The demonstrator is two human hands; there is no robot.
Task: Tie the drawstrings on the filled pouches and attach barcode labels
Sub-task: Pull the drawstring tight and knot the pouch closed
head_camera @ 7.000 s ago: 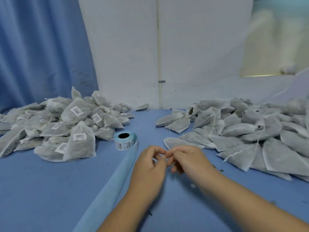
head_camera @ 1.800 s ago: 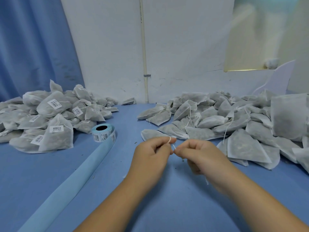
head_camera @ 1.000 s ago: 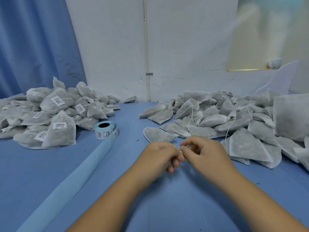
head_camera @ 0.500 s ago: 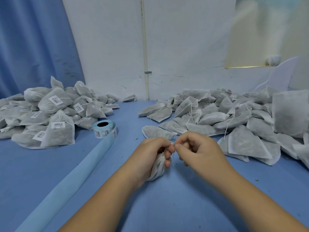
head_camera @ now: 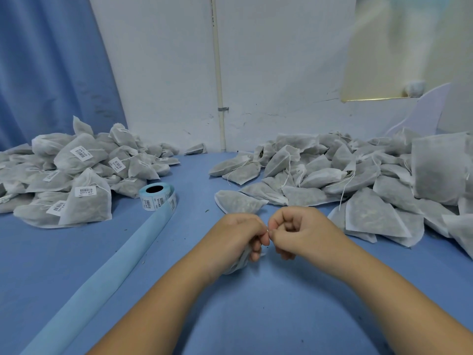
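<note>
Pouch point(head_camera: 239, 262) is gripped in the curled left hand point(head_camera: 238, 237), right of and nearer than the label roll point(head_camera: 157, 196); only a bit of grey fabric is seen below the fingers. Drawstring point(head_camera: 268, 230) is pinched by the right hand point(head_camera: 299, 231), fingers curled tight, knuckles almost touching the left. Knot state cannot be told; it is hidden between the fingertips. Untied pile point(head_camera: 358, 180) is heaped far right of the roll; labelled pile point(head_camera: 76, 175) is just left of and behind it. Risks, as judged: the thin string could be slipped from the pinch, or snapped if pulled hard. A loose knot could be left, so contents could be spilled onto the table point(head_camera: 76, 252). No label is seen on this pouch, though most of it is hidden. That step could be skipped and the pouch dropped in the wrong pile.
</note>
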